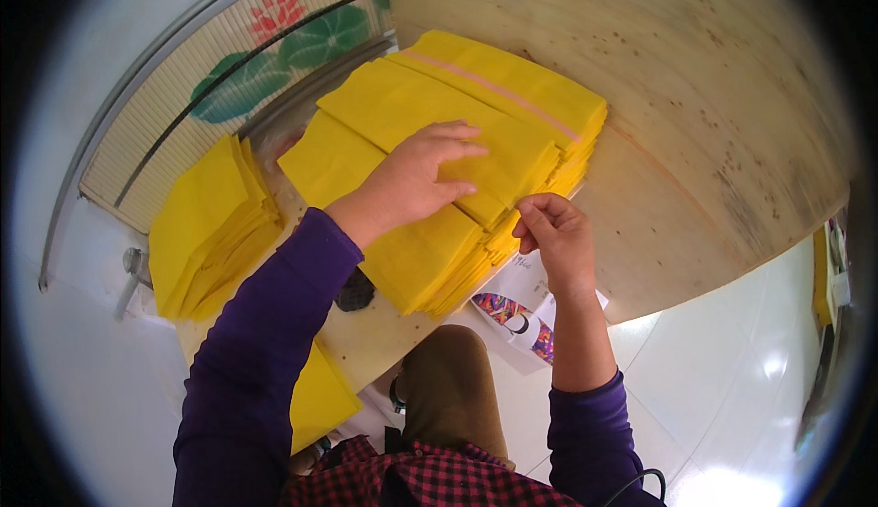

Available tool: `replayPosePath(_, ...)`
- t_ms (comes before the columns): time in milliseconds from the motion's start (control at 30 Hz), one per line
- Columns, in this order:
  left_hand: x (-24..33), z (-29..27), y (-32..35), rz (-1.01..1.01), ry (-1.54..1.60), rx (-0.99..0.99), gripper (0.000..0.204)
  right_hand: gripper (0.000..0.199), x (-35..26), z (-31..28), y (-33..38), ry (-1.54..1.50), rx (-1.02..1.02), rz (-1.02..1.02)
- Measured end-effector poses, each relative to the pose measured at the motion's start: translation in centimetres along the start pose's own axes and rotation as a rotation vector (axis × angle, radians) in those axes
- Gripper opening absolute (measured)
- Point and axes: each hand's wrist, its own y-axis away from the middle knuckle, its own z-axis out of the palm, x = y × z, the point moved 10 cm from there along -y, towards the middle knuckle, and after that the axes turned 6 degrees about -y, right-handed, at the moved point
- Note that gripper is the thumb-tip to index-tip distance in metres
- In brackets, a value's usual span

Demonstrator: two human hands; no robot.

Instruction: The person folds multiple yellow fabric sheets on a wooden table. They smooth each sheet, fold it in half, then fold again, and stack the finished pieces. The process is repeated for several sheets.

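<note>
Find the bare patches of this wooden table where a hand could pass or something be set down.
Bare wooden table lies right of and beyond the fanned yellow sheets. Crowded: the left side, where the left hand, right hand and second yellow stack sit.

long purple sleeves point(265, 342) cover both forearms (cuffs pushed back from the wrists), above a red-and-black checked garment point(430, 480) and brown trousers point(453, 388).

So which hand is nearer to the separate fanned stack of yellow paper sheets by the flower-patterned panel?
Left. The left hand lies flat on the big yellow paper pile, closer to that fanned stack of yellow paper sheets; the right hand pinches the big pile's far edge.
</note>
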Motion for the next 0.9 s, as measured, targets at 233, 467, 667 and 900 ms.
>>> replayPosePath(233, 1.8, 0.8, -0.5, 0.203, -0.080, -0.036, 0.032, 0.014, -0.2, 0.5, -0.2, -0.006, -0.028, -0.013)
replayPosePath(467, 2.6, 1.4, -0.8, 0.236, -0.191, -0.048, 0.028, 0.013, 0.1, 0.7, -0.3, -0.013, -0.039, 0.001)
replayPosePath(667, 3.8, 1.1, -0.8, 0.311, -0.281, 0.000, 0.032, 0.015, -0.2, 0.8, -0.2, -0.021, -0.052, -0.010)
replayPosePath(900, 4.4, 0.5, -1.0, 0.278, -0.267, 0.055, 0.037, 0.016, -0.9, 1.1, -0.3, -0.037, -0.065, -0.020)
